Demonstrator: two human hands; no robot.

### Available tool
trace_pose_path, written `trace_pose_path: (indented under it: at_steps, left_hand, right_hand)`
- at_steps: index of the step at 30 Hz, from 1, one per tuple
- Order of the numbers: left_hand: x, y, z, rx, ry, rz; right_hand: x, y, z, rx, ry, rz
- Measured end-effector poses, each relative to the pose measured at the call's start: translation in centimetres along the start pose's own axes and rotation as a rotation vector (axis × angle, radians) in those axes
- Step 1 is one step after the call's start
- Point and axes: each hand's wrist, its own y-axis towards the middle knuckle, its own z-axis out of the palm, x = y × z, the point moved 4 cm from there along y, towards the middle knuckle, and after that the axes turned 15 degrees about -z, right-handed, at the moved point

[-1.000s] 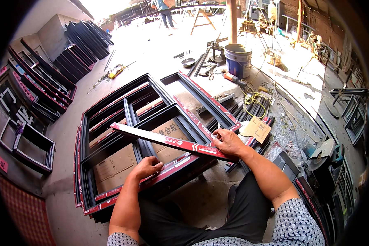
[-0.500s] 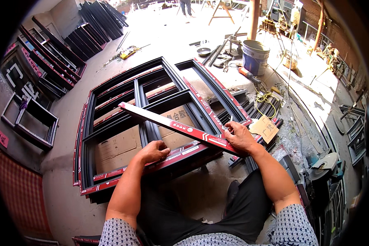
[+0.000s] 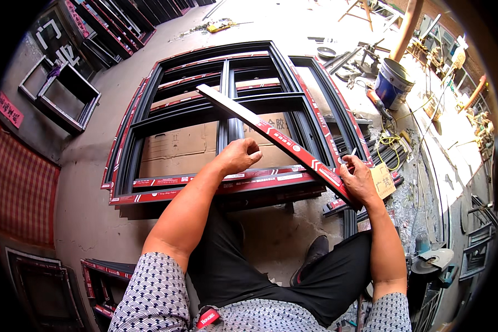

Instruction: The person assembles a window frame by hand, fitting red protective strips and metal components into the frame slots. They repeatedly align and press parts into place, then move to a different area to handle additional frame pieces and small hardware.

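A long dark profile bar (image 3: 263,126) with red and white film lies slantwise across stacked black window frames (image 3: 166,182). At its near right end, my right hand (image 3: 357,180) is closed on the bar's edge. A thin white stick (image 3: 354,151) pokes up from the fingers of that hand. My left hand (image 3: 239,157) hovers over the near rail of the top frame, left of the bar and apart from it. Its fingers are curled toward the thumb; whatever they may hold is hidden. Brown cardboard (image 3: 177,149) shows through the frame openings.
Beyond the frames at right stands a blue and white bucket (image 3: 393,83), with an orange-handled power tool (image 3: 377,102) and a yellow cord (image 3: 390,150) nearby. A cutting tool with a round disc (image 3: 432,260) lies at lower right. More frames (image 3: 61,94) lean at the left wall.
My left hand has lifted off the near rail and moved forward toward the bar. My right hand stays at the bar's end. The whole view has shifted, showing the frames higher up.
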Motion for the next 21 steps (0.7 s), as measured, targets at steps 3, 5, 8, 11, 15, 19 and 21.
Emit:
trace_pose_path:
  at_steps: [3, 5, 8, 11, 15, 19, 21]
  left_hand:
    - [0.1, 0.4, -0.4, -0.148, -0.074, 0.077]
    - [-0.3, 0.6, -0.3, -0.201, -0.134, 0.108]
    - [-1.8, -0.3, -0.7, -0.269, -0.117, 0.137]
    - [-2.1, -0.5, -0.6, -0.403, -0.005, 0.220]
    - [-2.5, -0.2, 0.4, -0.485, 0.123, 0.263]
    - [-2.5, 0.2, 1.3, -0.498, 0.217, 0.314]
    - [-2.5, 0.3, 1.7, -0.499, 0.253, 0.323]
  right_hand:
    - [0.1, 0.1, 0.2, 0.015, -0.012, -0.014]
    - [0.0, 0.1, 0.1, 0.021, -0.028, 0.003]
    - [-0.3, 0.0, 0.1, 0.012, -0.013, 0.008]
    - [-0.5, 0.1, 0.1, 0.007, -0.028, -0.031]
    - [-0.2, 0.1, 0.1, 0.013, -0.028, -0.029]
    - [-0.1, 0.1, 0.1, 0.012, -0.025, -0.028]
    - [-0.1, 0.0, 0.1, 0.007, -0.021, -0.028]
